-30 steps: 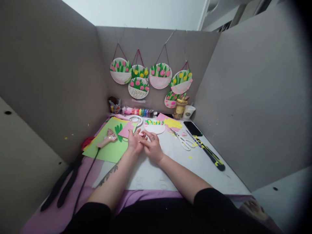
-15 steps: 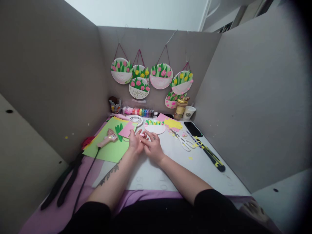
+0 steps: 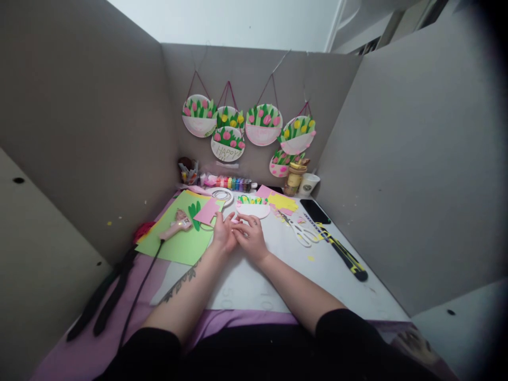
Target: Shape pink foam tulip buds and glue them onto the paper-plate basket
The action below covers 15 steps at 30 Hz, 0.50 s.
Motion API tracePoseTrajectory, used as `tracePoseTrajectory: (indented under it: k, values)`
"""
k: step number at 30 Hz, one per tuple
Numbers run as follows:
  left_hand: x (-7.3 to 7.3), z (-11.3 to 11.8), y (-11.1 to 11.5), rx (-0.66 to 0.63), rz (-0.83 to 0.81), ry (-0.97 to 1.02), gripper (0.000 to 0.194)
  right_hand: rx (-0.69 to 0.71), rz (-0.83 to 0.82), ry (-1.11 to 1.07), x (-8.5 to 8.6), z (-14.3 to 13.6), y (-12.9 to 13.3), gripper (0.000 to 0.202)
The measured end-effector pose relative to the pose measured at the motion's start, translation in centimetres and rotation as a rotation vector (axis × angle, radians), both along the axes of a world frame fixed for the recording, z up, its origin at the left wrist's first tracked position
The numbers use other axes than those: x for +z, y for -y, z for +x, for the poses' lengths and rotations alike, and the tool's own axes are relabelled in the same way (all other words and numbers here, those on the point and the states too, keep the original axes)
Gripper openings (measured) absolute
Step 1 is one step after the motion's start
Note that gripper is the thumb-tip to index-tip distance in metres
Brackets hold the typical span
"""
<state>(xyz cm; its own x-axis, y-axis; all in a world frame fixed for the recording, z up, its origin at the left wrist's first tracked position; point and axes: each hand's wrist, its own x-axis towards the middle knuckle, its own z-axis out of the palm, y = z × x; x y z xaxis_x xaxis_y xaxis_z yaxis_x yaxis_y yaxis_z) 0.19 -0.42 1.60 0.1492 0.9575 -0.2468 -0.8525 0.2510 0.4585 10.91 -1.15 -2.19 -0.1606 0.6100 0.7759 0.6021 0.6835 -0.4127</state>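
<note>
My left hand (image 3: 225,233) is palm up over the white board, its fingers loosely curled around a small pink piece (image 3: 235,220). Against it rests my right hand (image 3: 251,237), palm down, its fingers bent onto the left fingers and touching the pink piece. Just beyond both hands lies a half-round white plate (image 3: 254,210) with yellow paper tulips and green leaves. Pink paper (image 3: 208,211) and dark green paper leaves (image 3: 194,214) lie left of my hands on a light green sheet (image 3: 186,248).
A glue gun (image 3: 175,230) with a black cable sits at left. White scissors (image 3: 302,233), a cutter (image 3: 349,260) and a phone (image 3: 315,211) are at right. Paints (image 3: 232,183), a jar (image 3: 293,179) and a cup (image 3: 308,184) line the back, below hanging plates (image 3: 264,132).
The right fingers have bent and drawn in over the left fingers, where the index finger was stretched out before. The pink piece is still between the hands.
</note>
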Motion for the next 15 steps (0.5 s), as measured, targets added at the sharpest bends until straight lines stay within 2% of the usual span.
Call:
tracePoseTrajectory:
  k: [7,11,15]
  values:
    - [0.30,-0.66,-0.20,0.048,-0.005,-0.016,0.053,0.076,0.105,0.123,-0.39,0.14,0.80,0.027]
    - [0.12,-0.69,-0.28,0.022,-0.023,-0.052,0.053,-0.013,0.071,0.241,-0.30,0.24,0.90,0.039]
    - [-0.06,-0.84,-0.60,0.044,-0.010,-0.020,0.052,-0.039,0.118,0.312,-0.12,0.59,1.00,0.033]
